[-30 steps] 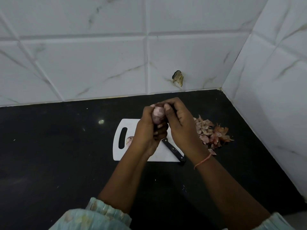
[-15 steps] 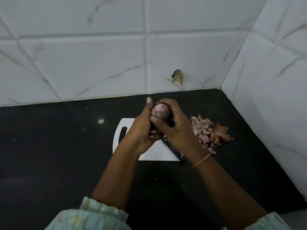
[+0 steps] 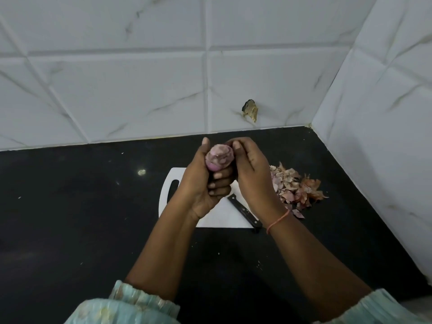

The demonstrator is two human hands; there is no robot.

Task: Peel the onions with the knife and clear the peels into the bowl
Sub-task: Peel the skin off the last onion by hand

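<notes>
Purple onion (image 3: 219, 157) held above white cutting board (image 3: 219, 217), gripped in left hand (image 3: 203, 183). Right hand (image 3: 251, 171) pinches skin at onion's top edge. Knife (image 3: 245, 212) lies idle on board. Peel pile (image 3: 294, 185) beside board; bowl unseen. Advice: pull skin downward in strips, keep left grip firm, rotate onion.

I face a black countertop (image 3: 70, 218) set into a corner of white marble-veined wall tiles (image 3: 117, 90).
</notes>
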